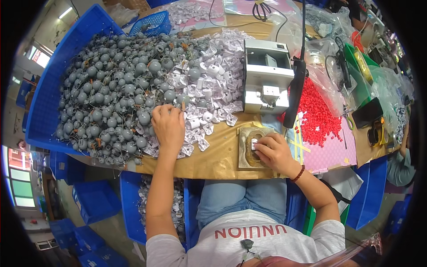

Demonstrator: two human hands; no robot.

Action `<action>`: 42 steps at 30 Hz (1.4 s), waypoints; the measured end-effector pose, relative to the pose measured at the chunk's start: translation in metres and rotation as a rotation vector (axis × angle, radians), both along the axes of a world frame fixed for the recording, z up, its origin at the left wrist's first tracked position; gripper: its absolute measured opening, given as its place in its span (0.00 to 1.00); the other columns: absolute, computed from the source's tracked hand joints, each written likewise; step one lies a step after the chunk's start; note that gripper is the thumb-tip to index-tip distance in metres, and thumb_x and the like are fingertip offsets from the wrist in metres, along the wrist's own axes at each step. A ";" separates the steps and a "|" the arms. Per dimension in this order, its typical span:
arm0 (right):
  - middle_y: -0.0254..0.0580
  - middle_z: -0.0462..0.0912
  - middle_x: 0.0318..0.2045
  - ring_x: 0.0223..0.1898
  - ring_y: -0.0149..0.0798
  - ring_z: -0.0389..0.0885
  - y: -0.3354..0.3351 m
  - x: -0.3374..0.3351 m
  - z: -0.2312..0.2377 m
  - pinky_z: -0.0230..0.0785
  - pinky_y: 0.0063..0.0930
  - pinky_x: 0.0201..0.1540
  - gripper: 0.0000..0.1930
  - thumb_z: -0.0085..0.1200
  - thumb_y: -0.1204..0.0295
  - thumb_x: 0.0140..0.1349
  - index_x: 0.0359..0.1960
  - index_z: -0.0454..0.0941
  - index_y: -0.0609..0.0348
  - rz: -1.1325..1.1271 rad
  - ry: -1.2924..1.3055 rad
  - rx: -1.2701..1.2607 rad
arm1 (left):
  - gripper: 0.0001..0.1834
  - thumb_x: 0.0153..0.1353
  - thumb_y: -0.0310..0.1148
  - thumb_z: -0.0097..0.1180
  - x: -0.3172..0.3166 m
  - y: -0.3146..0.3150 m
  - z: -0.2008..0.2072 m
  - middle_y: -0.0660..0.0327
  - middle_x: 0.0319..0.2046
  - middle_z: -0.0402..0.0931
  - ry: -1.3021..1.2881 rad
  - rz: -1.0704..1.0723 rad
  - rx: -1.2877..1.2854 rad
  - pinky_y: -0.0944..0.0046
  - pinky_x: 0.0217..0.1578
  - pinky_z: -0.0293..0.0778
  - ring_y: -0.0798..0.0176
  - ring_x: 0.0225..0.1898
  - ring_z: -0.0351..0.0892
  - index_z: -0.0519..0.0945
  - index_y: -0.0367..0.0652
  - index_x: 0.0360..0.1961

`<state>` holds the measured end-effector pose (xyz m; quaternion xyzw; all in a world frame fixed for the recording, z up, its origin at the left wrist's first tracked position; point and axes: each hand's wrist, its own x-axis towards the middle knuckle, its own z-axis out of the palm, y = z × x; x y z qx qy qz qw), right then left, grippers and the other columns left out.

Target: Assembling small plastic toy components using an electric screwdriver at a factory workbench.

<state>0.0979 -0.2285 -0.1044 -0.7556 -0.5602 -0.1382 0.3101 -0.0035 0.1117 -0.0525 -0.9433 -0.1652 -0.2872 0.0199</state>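
Observation:
My left hand (168,126) rests palm down at the near edge of a big heap of grey round parts (111,89), its fingers curled over some of them. White plastic pieces (209,84) lie piled just right of that hand. My right hand (275,152) presses a small white piece (254,143) into a tan metal fixture plate (247,153) on the brown table top (218,155). Whether the left hand grips a part is hidden.
A white boxy machine (266,73) stands behind the fixture, with a black hanging tool (296,89) beside it. Red small parts (315,113) are heaped on a pink sheet at the right. Blue bins (44,107) surround the table and sit below it.

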 end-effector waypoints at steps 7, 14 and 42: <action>0.45 0.80 0.45 0.47 0.49 0.78 -0.002 -0.002 -0.002 0.72 0.42 0.49 0.18 0.69 0.76 0.53 0.47 0.80 0.59 -0.066 0.215 0.112 | 0.04 0.65 0.25 0.57 0.013 -0.028 0.057 0.56 0.35 0.80 -0.207 -0.254 -0.509 0.57 0.43 0.75 0.58 0.38 0.79 0.78 0.39 0.40; 0.52 0.78 0.52 0.52 0.55 0.78 0.004 -0.004 0.074 0.72 0.42 0.55 0.23 0.68 0.80 0.53 0.51 0.78 0.63 0.023 0.304 0.352 | 0.07 0.75 0.29 0.49 -0.010 -0.121 0.070 0.63 0.35 0.78 0.194 -0.681 -1.603 0.70 0.36 0.74 0.73 0.39 0.77 0.72 0.41 0.51; 0.39 0.74 0.35 0.40 0.40 0.77 -0.003 -0.006 0.021 0.74 0.34 0.39 0.17 0.56 0.71 0.53 0.45 0.81 0.62 0.027 -0.115 -0.331 | 0.19 0.56 0.26 0.63 -0.028 -0.165 -0.034 0.54 0.52 0.75 0.180 -0.637 -0.747 0.52 0.53 0.72 0.47 0.53 0.73 0.80 0.41 0.50</action>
